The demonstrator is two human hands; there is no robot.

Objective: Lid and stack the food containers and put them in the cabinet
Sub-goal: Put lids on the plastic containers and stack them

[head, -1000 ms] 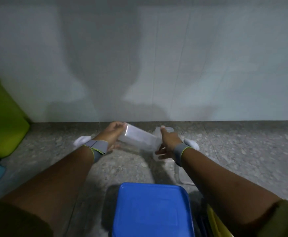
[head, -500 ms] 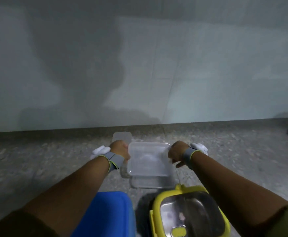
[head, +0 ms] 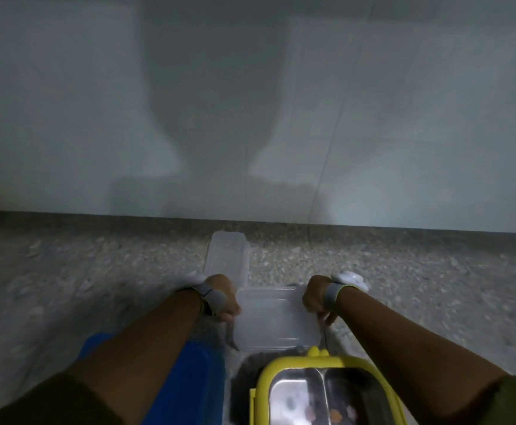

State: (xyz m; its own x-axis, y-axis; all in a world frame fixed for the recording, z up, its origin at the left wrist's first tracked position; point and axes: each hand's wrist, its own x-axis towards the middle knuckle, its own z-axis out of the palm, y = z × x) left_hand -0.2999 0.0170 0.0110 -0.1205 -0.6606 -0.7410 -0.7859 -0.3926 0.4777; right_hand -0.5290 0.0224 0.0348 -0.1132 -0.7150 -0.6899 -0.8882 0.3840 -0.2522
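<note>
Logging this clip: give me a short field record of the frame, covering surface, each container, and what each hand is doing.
surface: speckled stone counter against a pale wall
clear container: lid lying on it, both hands at its short sides
left hand: gripping the lid's left edge
right hand: gripping the lid's right edge
second clear container: behind, open, no lid
yellow lunch box: nearest right, open, steel divided tray showing
blue lid: nearest left, partly hidden by the left forearm
cabinet: not in view

Clear lid (head: 276, 317) flat atop clear container; smaller clear container (head: 227, 256) behind; yellow steel-lined box (head: 327, 391) open; blue lid (head: 189, 372) nearest.
</note>
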